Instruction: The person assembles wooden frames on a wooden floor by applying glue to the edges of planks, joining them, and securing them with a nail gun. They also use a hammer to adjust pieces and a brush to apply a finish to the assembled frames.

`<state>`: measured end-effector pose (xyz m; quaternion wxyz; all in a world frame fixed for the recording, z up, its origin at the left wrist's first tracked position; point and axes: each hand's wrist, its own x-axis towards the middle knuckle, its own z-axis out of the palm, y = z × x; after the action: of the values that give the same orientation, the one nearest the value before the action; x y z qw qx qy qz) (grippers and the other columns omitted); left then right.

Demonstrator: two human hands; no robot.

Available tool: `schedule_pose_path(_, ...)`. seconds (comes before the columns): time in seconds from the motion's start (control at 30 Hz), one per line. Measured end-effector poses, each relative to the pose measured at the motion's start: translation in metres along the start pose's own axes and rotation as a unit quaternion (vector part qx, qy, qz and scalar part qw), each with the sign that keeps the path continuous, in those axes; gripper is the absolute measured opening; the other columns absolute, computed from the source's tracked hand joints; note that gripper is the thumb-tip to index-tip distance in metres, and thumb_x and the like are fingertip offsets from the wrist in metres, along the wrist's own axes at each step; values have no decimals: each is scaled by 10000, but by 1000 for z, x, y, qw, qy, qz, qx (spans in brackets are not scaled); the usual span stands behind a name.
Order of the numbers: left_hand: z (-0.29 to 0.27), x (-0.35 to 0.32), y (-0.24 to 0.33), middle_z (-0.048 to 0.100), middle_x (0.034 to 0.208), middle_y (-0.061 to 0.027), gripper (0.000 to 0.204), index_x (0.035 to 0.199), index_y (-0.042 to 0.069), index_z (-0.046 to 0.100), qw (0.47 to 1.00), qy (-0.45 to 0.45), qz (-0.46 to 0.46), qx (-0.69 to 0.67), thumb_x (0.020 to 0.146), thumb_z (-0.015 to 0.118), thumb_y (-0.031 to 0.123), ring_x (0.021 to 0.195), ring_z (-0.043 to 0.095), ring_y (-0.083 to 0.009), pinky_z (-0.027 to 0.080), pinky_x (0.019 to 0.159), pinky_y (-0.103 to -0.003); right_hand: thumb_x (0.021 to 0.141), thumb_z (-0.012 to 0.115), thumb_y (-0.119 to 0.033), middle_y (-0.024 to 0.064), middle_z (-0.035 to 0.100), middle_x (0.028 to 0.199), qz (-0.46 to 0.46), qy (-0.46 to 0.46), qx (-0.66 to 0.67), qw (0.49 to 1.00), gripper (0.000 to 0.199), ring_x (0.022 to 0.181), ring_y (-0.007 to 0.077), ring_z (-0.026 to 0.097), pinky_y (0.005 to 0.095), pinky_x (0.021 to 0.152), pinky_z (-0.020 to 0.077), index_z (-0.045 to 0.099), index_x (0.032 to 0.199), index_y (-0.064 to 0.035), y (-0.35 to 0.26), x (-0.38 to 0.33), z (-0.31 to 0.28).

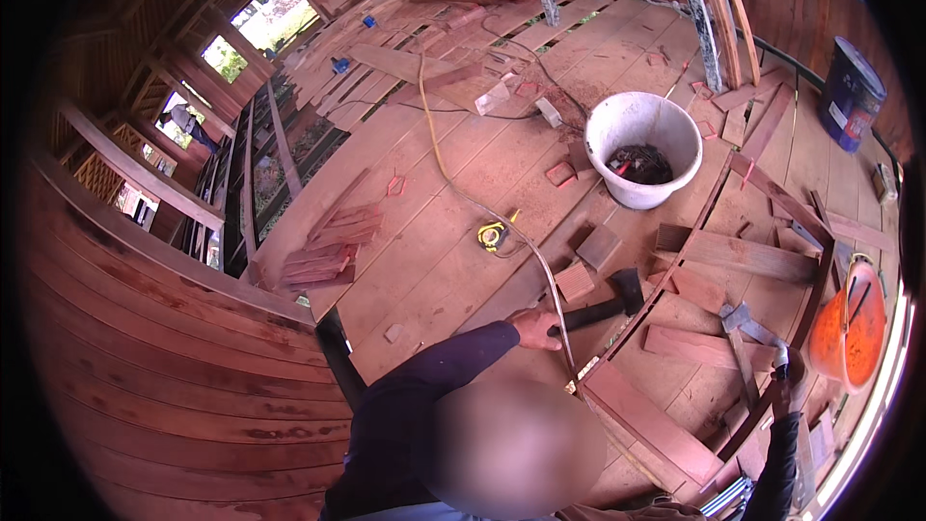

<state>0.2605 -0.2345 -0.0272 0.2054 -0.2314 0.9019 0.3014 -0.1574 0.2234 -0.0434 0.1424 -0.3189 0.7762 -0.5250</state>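
Observation:
My left hand (pixel 536 328), in a dark sleeve, is closed around the handle end of a dark hatchet (pixel 600 311). Its head rests close to small wood blocks on the plank floor. Beside that hand a pale cord (pixel 552 280) runs across the boards. At the right, my right hand (pixel 791 378) is closed on a grey metal tool (pixel 765 332), whose exact kind is unclear. Next to it a wooden handle (pixel 742 367) slants over reddish boards. A blurred patch at the lower middle hides what lies between the arms.
A white bucket (pixel 666 195) with dark bits inside stands ahead. To the right are an orange bucket (pixel 849 328) and a dark blue pail (pixel 852 96). A yellow tape measure (pixel 492 235) and stacked wood offcuts (pixel 328 246) lie leftward. Floor gaps (pixel 289 150) open at far left.

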Motion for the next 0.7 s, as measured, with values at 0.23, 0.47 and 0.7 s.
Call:
schedule_pose_path(0.23, 95, -27, -54, 718, 945, -169, 627, 1230, 23, 624, 990, 72, -31, -114, 840, 740, 500, 891, 707, -342, 548, 792, -433, 928, 731, -259, 136, 678, 921, -79, -246, -130, 957, 251, 760, 249, 691, 337, 681, 554, 688, 986, -19, -181, 97, 159)
schedule_pose_path(0.47, 155, -72, -62, 707, 926, -164, 492, 1060, 22, 655, 953, 80, -80, -283, 851, 725, 462, 892, 701, -318, 542, 796, -426, 832, 722, -142, 142, 707, 986, -217, -424, -153, 866, 232, 897, 312, 719, 405, 787, 578, 708, 1046, -53, -227, 112, 308)
schedule_pose_path(0.7, 111, -119, -147, 738, 957, -140, 491, 1170, 63, 682, 888, 189, -217, -358, 844, 757, 422, 853, 714, -254, 554, 773, -382, 826, 717, -103, 135, 695, 962, -211, -490, -158, 831, 207, 896, 301, 715, 397, 798, 571, 700, 1024, -44, -225, 83, 417)
